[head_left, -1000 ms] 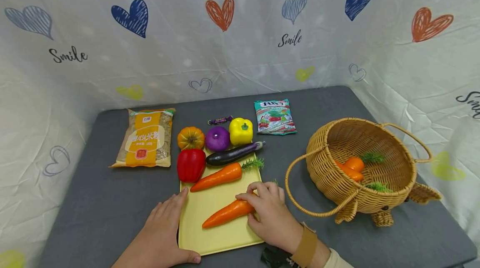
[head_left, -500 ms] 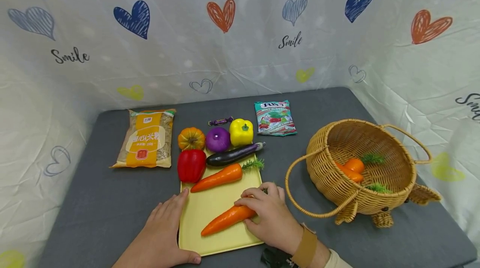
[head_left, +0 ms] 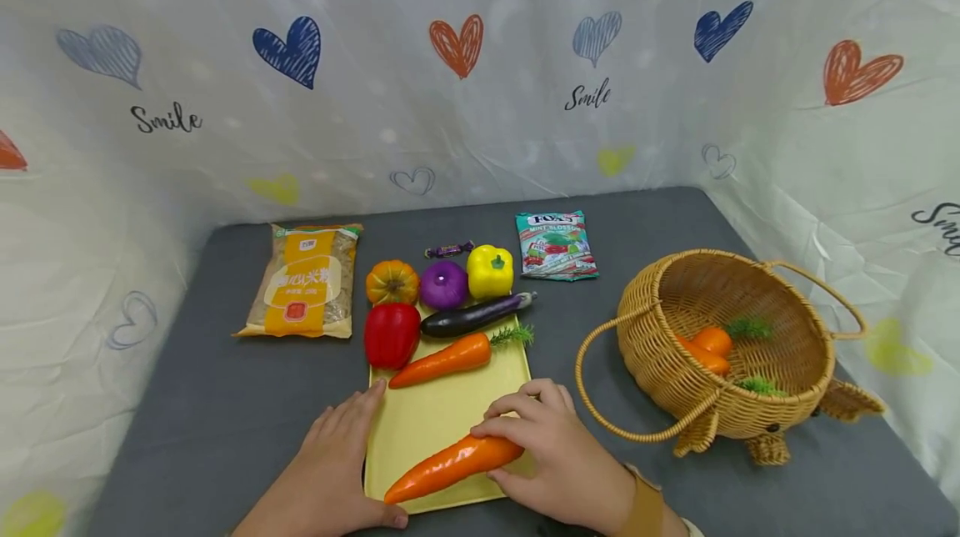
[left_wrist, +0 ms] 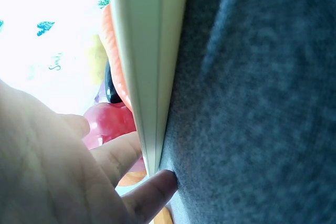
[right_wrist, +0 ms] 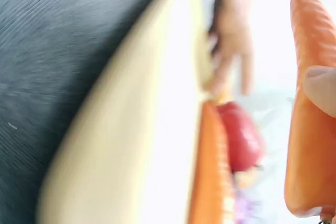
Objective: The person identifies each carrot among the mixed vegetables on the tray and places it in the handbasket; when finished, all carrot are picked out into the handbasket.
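Note:
My right hand (head_left: 562,458) pinches an orange carrot (head_left: 450,467) near its thick end, tip pointing left. In the right wrist view the carrot (right_wrist: 307,156) hangs apart from the tray, thumb against its side. My left hand (head_left: 330,462) lies along the left edge of the yellow tray (head_left: 435,416), fingers extended, thumb at the near corner. The left wrist view shows its fingers at the tray's rim (left_wrist: 149,77). A second carrot (head_left: 442,359), a red bell pepper (head_left: 392,335) and an eggplant (head_left: 468,318) lie toward the tray's far half.
Behind them sit a small pumpkin (head_left: 392,282), a purple onion (head_left: 443,285) and a yellow bell pepper (head_left: 491,272). A wicker basket (head_left: 637,370) holding carrots stands right, its handle loop toward my right hand. Farther back are a grain-coloured food bag (head_left: 307,283), wrapped candy (head_left: 449,249) and a candy bag (head_left: 557,245).
My right hand has shifted the carrot toward me and raised it off the tray. The left hand stays at the tray's edge. The head view has tilted slightly.

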Motion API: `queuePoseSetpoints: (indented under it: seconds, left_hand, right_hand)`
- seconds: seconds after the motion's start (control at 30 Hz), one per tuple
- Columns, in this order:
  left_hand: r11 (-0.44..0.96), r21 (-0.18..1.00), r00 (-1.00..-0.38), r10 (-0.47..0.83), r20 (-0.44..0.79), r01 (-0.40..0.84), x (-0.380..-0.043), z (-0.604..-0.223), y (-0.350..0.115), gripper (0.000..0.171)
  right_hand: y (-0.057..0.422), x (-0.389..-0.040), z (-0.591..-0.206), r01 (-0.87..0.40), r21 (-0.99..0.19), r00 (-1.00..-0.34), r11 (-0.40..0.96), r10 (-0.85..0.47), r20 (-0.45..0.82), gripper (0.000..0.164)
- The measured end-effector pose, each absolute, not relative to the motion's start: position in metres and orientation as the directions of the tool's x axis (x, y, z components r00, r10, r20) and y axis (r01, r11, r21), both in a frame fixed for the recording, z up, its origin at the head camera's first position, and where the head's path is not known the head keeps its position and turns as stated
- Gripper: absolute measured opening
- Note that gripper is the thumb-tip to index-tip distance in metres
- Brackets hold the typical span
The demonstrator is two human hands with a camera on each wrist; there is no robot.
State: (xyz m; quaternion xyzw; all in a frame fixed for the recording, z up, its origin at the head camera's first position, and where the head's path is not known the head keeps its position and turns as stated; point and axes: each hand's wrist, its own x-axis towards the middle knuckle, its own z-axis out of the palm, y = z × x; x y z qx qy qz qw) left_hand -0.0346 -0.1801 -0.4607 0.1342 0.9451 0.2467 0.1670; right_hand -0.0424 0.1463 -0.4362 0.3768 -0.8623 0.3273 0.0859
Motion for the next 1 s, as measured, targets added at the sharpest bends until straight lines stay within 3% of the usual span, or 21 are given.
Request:
queuePoseSetpoints:
  seconds: [0.13, 0.33, 0.57, 0.8, 1.0]
  left_hand:
    - [0.841, 0.51, -0.908, 0.341, -0.245, 0.178, -0.034, -0.462, -0.18, 0.158]
    - [0.83, 0.519, -0.908, 0.36, -0.216, 0.206, -0.033, -0.461, -0.182, 0.156]
    - [0.841, 0.508, -0.907, 0.348, -0.238, 0.189, -0.032, -0.461, -0.181, 0.156]
    - [0.834, 0.512, -0.913, 0.351, -0.207, 0.205, -0.032, -0.464, -0.183, 0.155]
    - [0.838, 0.514, -0.912, 0.34, -0.23, 0.183, -0.032, -0.464, -0.182, 0.155]
  right_hand:
    - [0.159, -0.033, -0.415, -0.739, -0.451, -0.673, 0.5, -0.561, 0.482, 0.047]
    - [0.187, -0.027, -0.393, -0.707, -0.438, -0.704, 0.556, -0.488, 0.517, 0.035]
    - [0.222, -0.023, -0.373, -0.649, -0.375, -0.72, 0.662, -0.377, 0.583, 0.052]
    - [0.252, -0.027, -0.36, -0.621, -0.273, -0.612, 0.735, -0.238, 0.754, 0.063]
    - [0.278, -0.024, -0.352, -0.48, -0.281, -0.618, 0.831, -0.093, 0.781, 0.077]
